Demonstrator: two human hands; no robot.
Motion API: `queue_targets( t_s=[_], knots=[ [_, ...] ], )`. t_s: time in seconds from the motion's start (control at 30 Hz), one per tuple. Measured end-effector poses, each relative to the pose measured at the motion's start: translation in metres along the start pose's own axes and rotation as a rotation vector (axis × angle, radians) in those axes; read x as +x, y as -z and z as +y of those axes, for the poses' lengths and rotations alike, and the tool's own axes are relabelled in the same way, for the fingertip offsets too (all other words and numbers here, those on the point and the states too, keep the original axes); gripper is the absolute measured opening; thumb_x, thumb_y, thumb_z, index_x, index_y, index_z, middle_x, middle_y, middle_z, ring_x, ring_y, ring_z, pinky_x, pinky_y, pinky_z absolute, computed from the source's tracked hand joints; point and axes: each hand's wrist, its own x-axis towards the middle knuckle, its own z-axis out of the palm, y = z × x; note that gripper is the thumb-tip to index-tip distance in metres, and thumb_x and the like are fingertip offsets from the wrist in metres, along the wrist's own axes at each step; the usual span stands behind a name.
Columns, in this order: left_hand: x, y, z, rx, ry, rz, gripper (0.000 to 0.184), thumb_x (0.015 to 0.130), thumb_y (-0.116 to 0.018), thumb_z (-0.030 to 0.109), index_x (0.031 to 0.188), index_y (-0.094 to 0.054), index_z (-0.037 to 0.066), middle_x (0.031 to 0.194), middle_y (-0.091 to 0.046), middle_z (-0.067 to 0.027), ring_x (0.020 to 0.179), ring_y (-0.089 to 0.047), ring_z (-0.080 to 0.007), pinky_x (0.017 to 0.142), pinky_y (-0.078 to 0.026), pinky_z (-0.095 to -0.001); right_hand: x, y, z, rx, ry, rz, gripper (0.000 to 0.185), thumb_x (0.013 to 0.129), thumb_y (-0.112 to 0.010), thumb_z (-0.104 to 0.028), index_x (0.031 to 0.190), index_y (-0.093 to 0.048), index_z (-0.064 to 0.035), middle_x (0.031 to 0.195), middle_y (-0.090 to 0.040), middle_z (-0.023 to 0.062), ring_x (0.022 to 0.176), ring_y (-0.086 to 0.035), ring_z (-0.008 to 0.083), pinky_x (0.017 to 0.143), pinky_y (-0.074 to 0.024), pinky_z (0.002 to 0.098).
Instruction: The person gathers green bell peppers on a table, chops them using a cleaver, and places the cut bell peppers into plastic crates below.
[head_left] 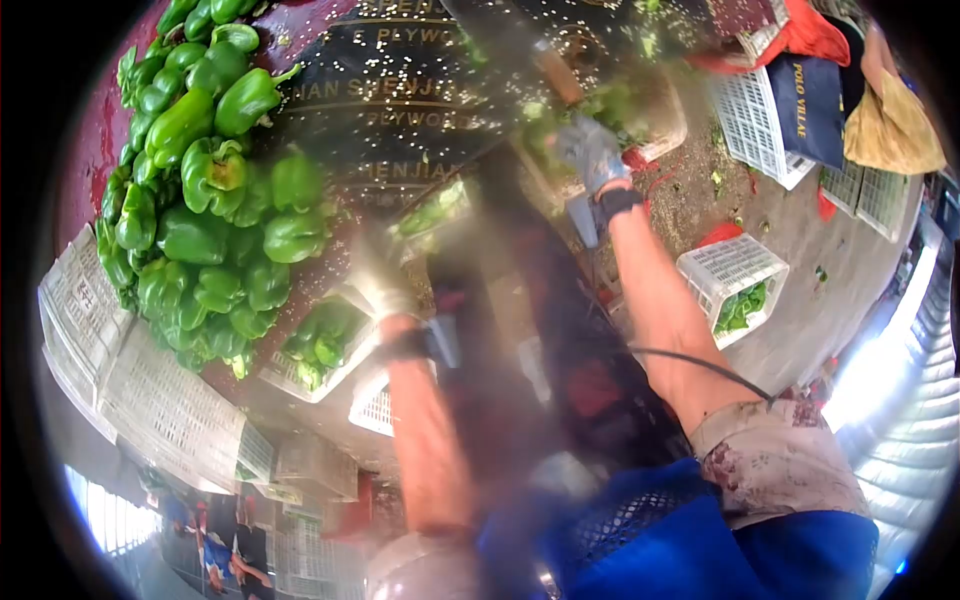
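My right hand (592, 152), in a grey-white glove, is over a crate of green scraps (640, 105). Its fingers look curled; a blurred brown handle-like piece (558, 73) sticks out just beyond them, and what they grip is not clear. My left hand (380, 285), also in a pale glove, is smeared by motion, so its fingers cannot be made out. It is to the right of a big heap of green bell peppers (200, 235) and above a small crate with green peppers (322, 340). Each wrist wears a dark band with a grey device.
Pale seeds dot the dark plywood board (400, 85) with printed lettering. White crates stand at the left (170, 370) and right (735, 265), the latter with green pieces. A crate (745, 125), a dark blue bag (805, 110) and a tan cloth (890, 130) are at upper right.
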Motion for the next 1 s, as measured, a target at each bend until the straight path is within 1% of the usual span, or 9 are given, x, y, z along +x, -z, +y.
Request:
queue_targets(
  t_s=[0.17,0.27,0.37,0.57,0.67,0.73,0.8,0.87,1.0],
  knots=[
    [-0.046,-0.047,-0.038,-0.057,-0.068,-0.037,0.055,0.091,-0.048,0.046,0.131,-0.046,0.009,0.133,-0.05,-0.0111,0.12,-0.048,-0.0262,0.101,-0.035,-0.0512,-0.018,-0.079,-0.04,1.628,-0.521,-0.591,0.033,0.09,-0.051,-0.021,0.119,-0.052,-0.0052,0.108,-0.058,0.0168,0.098,-0.059,0.0267,0.076,-0.0501,0.0403],
    [-0.017,-0.084,-0.064,-0.28,-0.1,-0.154,0.063,0.089,-0.044,0.053,0.138,-0.038,0.013,0.14,-0.043,-0.0101,0.127,-0.041,-0.0291,0.103,-0.029,-0.0578,-0.019,-0.095,-0.096,1.235,-0.332,-0.403,0.029,0.089,-0.053,-0.023,0.107,-0.061,-0.0021,0.092,-0.064,0.0114,0.082,-0.063,0.0251,0.064,-0.0517,0.0359],
    [0.014,-0.121,-0.1,-0.492,-0.138,-0.257,0.071,0.088,-0.04,0.06,0.144,-0.03,0.017,0.147,-0.036,-0.0091,0.133,-0.034,-0.032,0.106,-0.023,-0.0643,-0.045,-0.212,-0.098,1.04,-0.133,-0.025,0.034,0.094,-0.05,-0.022,0.121,-0.054,-0.0019,0.105,-0.061,0.0132,0.089,-0.059,0.0246,0.078,-0.0479,0.0339],
    [0.009,-0.123,-0.07,-0.834,0.107,-0.27,0.079,0.083,-0.037,0.069,0.144,-0.036,0.019,0.148,-0.035,-0.0079,0.135,-0.032,-0.0381,0.102,-0.023,-0.0701,-0.001,-0.097,-0.13,0.9,-0.309,-0.496,0.025,0.088,-0.058,-0.021,0.105,-0.062,-0.0038,0.1,-0.065,0.0137,0.091,-0.062,0.0247,0.079,-0.0493,0.0343],
    [0.016,-0.132,-0.085,-0.695,-0.019,-0.304,0.076,0.085,-0.038,0.069,0.142,-0.039,0.019,0.146,-0.038,-0.008,0.134,-0.034,-0.0354,0.104,-0.027,-0.0644,0.003,-0.097,-0.132,0.761,-0.242,-0.369,0.021,0.085,-0.062,-0.019,0.098,-0.064,-0.0041,0.097,-0.066,0.0142,0.088,-0.064,0.0262,0.077,-0.0503,0.0349],
    [-0.001,-0.114,-0.007,-1.671,0.529,-0.268,0.077,0.086,-0.042,0.068,0.142,-0.039,0.015,0.143,-0.042,-0.0076,0.131,-0.037,-0.0308,0.11,-0.029,-0.0508,0.002,-0.103,-0.118,0.481,0.066,-0.162,0.021,0.083,-0.062,-0.018,0.099,-0.063,-0.004,0.097,-0.066,0.015,0.088,-0.064,0.0271,0.077,-0.0503,0.0354],
    [0.0,-0.133,-0.023,-1.601,0.445,-0.255,0.077,0.085,-0.044,0.067,0.141,-0.04,0.014,0.141,-0.043,-0.0084,0.129,-0.038,-0.0302,0.109,-0.03,-0.0478,0.011,-0.062,-0.115,0.686,-0.188,-0.215,0.023,0.086,-0.059,-0.021,0.1,-0.062,-0.0035,0.096,-0.065,0.0131,0.087,-0.064,0.0248,0.076,-0.0506,0.0353],
    [0.0,-0.139,-0.026,-1.469,0.379,-0.272,0.075,0.084,-0.046,0.063,0.139,-0.041,0.013,0.139,-0.044,-0.0093,0.127,-0.039,-0.0309,0.107,-0.031,-0.0477,-0.014,-0.159,-0.07,0.421,-0.054,-0.017,0.025,0.085,-0.058,-0.014,0.106,-0.06,-0.0019,0.096,-0.065,0.0106,0.09,-0.064,0.0237,0.078,-0.0512,0.0353],
    [0.005,-0.149,-0.029,-1.251,0.263,-0.28,0.07,0.081,-0.051,0.054,0.136,-0.044,0.011,0.134,-0.045,-0.0111,0.122,-0.042,-0.0322,0.104,-0.034,-0.0476,0.003,-0.109,-0.067,0.409,0.111,0.0,0.029,0.091,-0.052,-0.021,0.112,-0.06,-0.0029,0.098,-0.066,0.0085,0.084,-0.064,0.0184,0.071,-0.0527,0.0331]
  ],
)
